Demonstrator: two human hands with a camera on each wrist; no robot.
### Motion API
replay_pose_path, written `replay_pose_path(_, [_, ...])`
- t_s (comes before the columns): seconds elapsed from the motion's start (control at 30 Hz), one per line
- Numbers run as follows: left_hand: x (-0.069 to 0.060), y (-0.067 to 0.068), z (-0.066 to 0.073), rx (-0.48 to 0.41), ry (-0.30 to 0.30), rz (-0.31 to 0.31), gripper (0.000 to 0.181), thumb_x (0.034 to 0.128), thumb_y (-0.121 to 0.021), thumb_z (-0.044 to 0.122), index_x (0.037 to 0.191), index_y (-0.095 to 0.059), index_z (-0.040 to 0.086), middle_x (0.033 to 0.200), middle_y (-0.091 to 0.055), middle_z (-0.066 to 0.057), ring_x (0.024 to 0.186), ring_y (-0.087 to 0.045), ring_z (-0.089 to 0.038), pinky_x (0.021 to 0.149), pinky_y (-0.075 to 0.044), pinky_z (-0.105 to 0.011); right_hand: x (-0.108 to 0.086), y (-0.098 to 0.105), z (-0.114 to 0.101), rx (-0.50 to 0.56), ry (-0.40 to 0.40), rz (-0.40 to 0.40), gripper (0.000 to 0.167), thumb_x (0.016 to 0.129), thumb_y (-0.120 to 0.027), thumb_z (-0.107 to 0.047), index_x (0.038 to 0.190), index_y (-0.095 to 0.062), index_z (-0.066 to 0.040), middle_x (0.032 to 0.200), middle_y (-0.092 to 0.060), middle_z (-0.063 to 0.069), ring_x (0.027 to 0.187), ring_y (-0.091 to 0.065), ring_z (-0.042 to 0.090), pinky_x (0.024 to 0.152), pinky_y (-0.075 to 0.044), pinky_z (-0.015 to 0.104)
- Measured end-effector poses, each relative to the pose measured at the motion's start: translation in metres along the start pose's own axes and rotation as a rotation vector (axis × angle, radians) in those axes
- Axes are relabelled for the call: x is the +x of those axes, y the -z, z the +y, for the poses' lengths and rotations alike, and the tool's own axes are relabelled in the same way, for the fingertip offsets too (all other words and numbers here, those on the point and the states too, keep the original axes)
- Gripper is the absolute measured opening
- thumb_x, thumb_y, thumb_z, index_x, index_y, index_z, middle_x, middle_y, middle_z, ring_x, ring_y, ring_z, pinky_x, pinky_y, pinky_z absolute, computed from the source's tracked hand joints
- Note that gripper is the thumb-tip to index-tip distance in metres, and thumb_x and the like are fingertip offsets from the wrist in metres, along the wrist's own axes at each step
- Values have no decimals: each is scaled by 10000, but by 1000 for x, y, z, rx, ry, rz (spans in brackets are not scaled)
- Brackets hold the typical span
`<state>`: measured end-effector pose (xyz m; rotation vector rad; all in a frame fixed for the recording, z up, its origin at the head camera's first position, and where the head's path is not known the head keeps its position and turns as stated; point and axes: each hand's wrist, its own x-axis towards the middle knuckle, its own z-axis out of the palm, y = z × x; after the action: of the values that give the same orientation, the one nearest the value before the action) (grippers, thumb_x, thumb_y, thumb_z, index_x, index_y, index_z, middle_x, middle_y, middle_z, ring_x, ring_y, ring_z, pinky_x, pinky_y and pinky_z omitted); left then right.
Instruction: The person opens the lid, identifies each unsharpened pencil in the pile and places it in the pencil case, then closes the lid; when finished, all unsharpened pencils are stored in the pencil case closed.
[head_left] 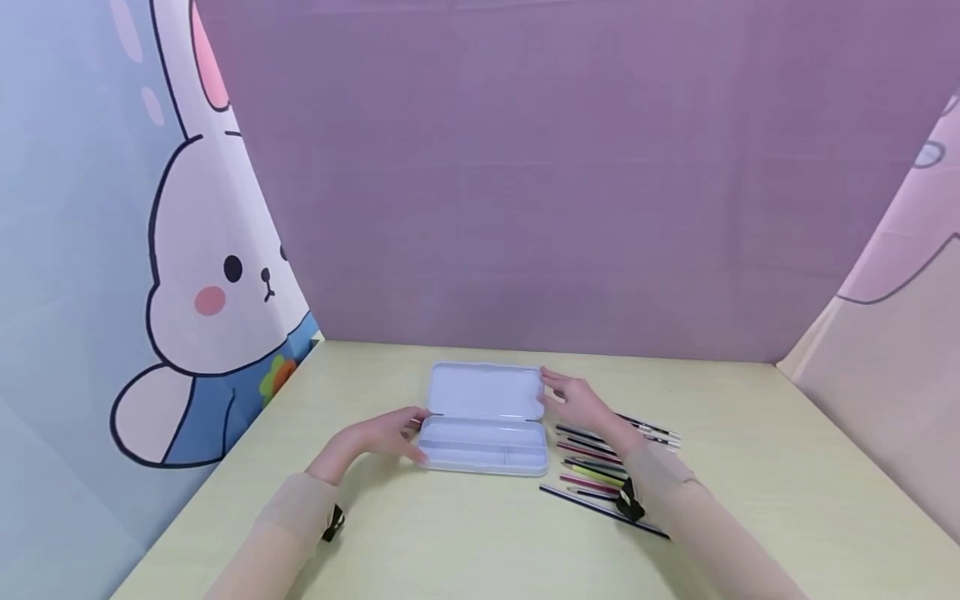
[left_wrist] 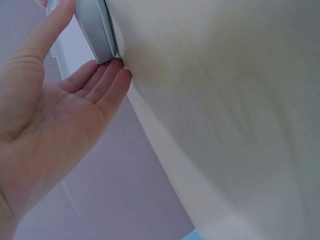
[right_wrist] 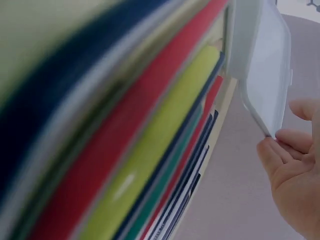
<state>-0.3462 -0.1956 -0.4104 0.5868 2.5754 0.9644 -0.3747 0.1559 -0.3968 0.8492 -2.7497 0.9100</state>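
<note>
A pale white pencil case (head_left: 461,457) lies unfolded on the table, its divided tray toward me and its lid (head_left: 486,392) behind. My left hand (head_left: 378,435) holds the tray's left end, thumb by the front corner and fingers by the rear one. The left wrist view shows those fingertips against the end of the case (left_wrist: 95,30). At the lid's right edge is my right hand (head_left: 581,404). In the right wrist view its fingertips touch the lid's corner (right_wrist: 267,75), with the thumb held apart. No pencil shows in the tray.
Several pencils (head_left: 596,475), dark, red and yellow, lie in a rough row to the right of the case, partly under my right forearm. The pale table (head_left: 420,542) ends at a purple cloth (head_left: 525,183). A rabbit-print curtain (head_left: 202,325) hangs at the left.
</note>
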Motion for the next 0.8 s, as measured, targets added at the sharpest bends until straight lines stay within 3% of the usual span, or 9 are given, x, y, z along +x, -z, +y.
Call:
replay_pose_path(0.2, [-1,2,2,13,-6,-7,795,753,-791,225,1388,-375,-13,1409,-418,-193,1294,-399,-373,1082,-337,-485,-2,0,4,26,-45,-93,590,964,-522,-283,1424,-326,31,1489,-274,217,1227,-477,404,1009,-424,451])
replay_pose_path(0.5, [-1,3,2,23,-8,7,783,754,-790,236,1380,-391,-11,1391,-439,-182,1277,-418,-356,1073,-347,-485,-1,-2,9,-1,-77,-151,643,954,-527,-313,1438,-290,38,1481,-284,236,1321,-370,366,1078,-343,469])
replay_pose_path(0.8, [-3,1,5,35,13,10,778,764,-781,263,1379,-388,-5,1394,-433,-174,1269,-422,-340,1068,-359,-475,-2,11,6,29,-62,-100,592,958,-526,-273,1434,-325,16,1451,-381,206,1330,-378,358,1085,-332,488])
